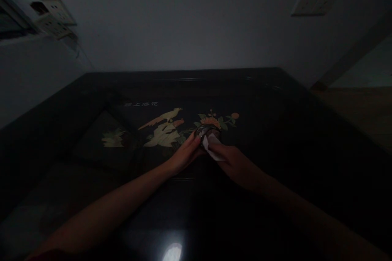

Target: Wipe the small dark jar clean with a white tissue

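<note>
Dimness is my main worry: I can barely make out the small dark object (207, 130) pinched at my fingertips, so my hold could slip and drop it onto the lacquered black table (275, 130) beneath, scuffing the inlaid bird (163, 124) just left of my hands. My left hand (183, 154) steadies the object from its side, fingers curled against it. My right hand (232, 161) grips a white cloth (212, 147) pressed to it, forearms converging ahead.

Both forearms are bare to the hands (211, 153), with no watch or ring showing in the dim light.
</note>
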A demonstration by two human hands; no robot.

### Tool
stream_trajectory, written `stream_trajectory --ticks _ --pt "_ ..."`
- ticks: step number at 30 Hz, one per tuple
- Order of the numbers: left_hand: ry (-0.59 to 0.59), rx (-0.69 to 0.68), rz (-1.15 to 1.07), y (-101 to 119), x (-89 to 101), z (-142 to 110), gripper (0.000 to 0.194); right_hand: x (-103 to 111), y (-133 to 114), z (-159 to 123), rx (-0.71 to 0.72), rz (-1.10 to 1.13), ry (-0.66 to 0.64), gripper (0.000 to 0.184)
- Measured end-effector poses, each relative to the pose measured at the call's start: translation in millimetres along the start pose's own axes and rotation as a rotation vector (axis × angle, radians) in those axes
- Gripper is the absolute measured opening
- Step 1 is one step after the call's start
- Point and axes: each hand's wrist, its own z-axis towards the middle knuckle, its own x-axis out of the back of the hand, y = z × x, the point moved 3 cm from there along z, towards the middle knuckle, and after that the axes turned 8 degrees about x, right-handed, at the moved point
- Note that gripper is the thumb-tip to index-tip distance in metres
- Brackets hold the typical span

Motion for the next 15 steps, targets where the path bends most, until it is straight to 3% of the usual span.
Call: stream_trajectory --ticks 4,7,12,15 --pt "0.022 -0.006 0.061 -3 5.1 1 0.048 -7 12 -1 -0.203 0.464 0.228 0.029" --pt "0.031 -0.011 0.086 -5 8.6 1 0.048 -9 15 -1 -0.248 0.587 0.282 0.030" --pt "0.035 -0.004 0.111 -6 9.0 -1 0.049 2 -1 1 -0.091 0.237 0.076 0.025" --pt "0.025 -0.001 0.092 -7 8.0 0 0.051 6 -6 1 -0.017 -0.005 -0.071 0.032"
